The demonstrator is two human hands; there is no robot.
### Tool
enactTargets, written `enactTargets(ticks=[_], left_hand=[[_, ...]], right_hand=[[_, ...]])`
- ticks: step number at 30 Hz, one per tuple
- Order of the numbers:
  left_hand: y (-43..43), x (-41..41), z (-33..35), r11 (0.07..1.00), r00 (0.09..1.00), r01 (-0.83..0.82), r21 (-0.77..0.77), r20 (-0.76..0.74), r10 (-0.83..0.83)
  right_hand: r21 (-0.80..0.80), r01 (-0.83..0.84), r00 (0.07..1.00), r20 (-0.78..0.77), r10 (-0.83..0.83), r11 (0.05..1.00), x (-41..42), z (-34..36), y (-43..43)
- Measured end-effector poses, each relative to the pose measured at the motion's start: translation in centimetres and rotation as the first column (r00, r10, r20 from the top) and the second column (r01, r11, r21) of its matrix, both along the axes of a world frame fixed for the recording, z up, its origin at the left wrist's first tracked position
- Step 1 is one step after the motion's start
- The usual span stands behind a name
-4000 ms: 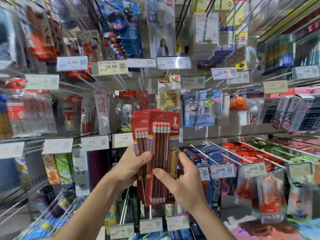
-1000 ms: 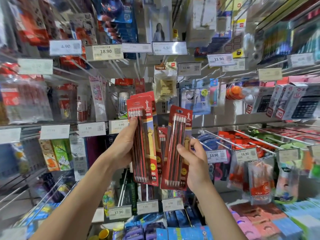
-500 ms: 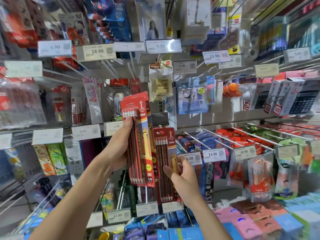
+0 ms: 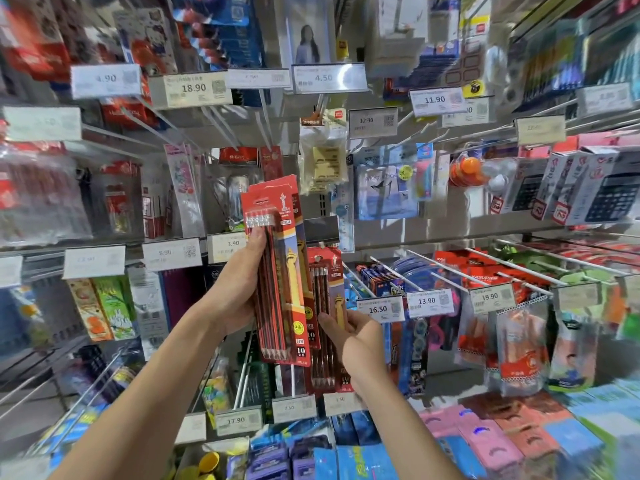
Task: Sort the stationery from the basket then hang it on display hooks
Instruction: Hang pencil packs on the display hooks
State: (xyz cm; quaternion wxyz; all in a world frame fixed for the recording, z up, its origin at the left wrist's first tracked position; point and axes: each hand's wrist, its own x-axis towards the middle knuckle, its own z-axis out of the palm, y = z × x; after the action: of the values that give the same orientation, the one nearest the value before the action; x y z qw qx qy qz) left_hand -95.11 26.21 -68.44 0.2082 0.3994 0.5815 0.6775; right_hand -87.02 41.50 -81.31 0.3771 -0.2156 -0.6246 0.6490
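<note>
Hook wall [image 4: 433,233], tag [image 4: 379,309] 16.50; left hand [image 4: 235,292] fingers [image 4: 257,239] grip "10" pencil packs [image 4: 281,271]; right hand [image 4: 362,339] fingers [image 4: 328,323] pinch lower pack [image 4: 325,282].

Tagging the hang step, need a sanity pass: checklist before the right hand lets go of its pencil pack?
1. Right hand has a grip on the single pencil pack: ok, thumb on the front, fingers behind.
2. Pack's hang hole is over a hook: cannot tell, its top edge is small and blurred.
3. Pack upright, front facing out: ok.
4. Left hand has a firm hold on the stack of pencil packs: ok.
5. Stack is clear of the single pack: cannot tell, their edges overlap in view.
6. Price tag below matches: cannot tell, print is blurred.
</note>
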Motion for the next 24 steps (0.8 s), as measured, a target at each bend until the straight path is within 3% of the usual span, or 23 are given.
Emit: enactTargets(ticks=[4,10,19,22,24], left_hand=[[0.0,0.0,0.1,1.0,0.999,-0.013,-0.01,0.036,0.013],[-0.1,0.2,0.2,1.0,0.998,0.004,-0.02,0.059,-0.002],[0.1,-0.4,-0.2,1.0,0.997,-0.003,-0.018,0.074,0.004],[0.2,-0.5,-0.2,1.0,0.997,-0.012,-0.02,0.073,0.014],[0.2,-0.5,-0.2,1.0,0.997,-0.017,-0.021,0.075,0.018]], right_hand=[[0.046,0.074,0.994,0.083,-0.078,0.996,-0.6,-0.4,-0.7],[0.032,0.0,0.981,0.196,-0.006,0.999,-1.3,-2.6,-0.1],[0.148,0.057,0.908,0.404,-0.113,0.987,-2.3,-1.5,1.0],[0.268,0.062,0.931,0.333,-0.152,0.961,-0.8,-1.3,-0.8],[0.323,0.099,0.975,0.158,-0.157,0.941,1.0,0.3,-2.5]])
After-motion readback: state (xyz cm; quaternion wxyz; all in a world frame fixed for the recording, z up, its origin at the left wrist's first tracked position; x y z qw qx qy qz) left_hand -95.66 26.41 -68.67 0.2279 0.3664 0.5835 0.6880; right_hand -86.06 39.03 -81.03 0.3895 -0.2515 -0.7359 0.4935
